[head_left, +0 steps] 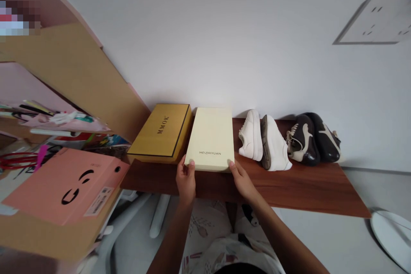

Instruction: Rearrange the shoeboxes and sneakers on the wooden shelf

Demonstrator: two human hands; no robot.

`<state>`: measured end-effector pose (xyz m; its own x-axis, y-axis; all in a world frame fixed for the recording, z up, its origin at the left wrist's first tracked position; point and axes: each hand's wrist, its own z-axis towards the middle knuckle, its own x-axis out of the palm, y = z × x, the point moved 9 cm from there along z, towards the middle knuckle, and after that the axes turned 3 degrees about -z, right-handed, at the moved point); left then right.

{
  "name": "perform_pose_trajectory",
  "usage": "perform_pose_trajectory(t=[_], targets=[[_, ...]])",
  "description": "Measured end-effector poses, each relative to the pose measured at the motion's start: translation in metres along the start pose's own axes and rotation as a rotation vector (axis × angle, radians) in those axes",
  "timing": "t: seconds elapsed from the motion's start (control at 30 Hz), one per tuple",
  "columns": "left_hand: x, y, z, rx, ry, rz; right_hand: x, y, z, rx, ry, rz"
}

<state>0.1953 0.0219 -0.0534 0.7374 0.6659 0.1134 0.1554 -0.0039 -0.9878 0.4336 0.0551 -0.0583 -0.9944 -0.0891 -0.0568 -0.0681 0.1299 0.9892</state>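
- The left hand [186,177] grips the near-left corner of a cream rectangular cardboard box [212,134] — thumb on top.
- The right hand [241,179] clasps its near-right corner likewise.
- The box lies on a reddish-brown wooden table [298,188], between a yellow black-edged rectangular box [160,132] and white sneakers [278,143] — dark-and-cream sneakers [305,143] farther right.

on the board [305,190], left to right, lie the mmok box [159,130], the meizhiyuan box [212,132], one pair of shoes [276,147] and another pair [325,139]. the left hand [186,180] is at the meizhiyuan box's near left corner, the right hand [243,180] at its near right. behind stands the wall [224,43]; left, a third box [48,184] lies on a desk [54,239].
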Motion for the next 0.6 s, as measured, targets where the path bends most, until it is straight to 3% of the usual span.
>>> perform_pose_trajectory(t=[0.47, 0.6], targets=[[0.014, -0.006, 0.017, 0.048, 0.037, -0.020, 0.007, 0.008, 0.022, -0.075, 0.011, 0.019], [0.012, -0.012, 0.012, 0.066, 0.012, 0.043, 0.000, 0.004, 0.015, -0.018, 0.001, 0.027]])
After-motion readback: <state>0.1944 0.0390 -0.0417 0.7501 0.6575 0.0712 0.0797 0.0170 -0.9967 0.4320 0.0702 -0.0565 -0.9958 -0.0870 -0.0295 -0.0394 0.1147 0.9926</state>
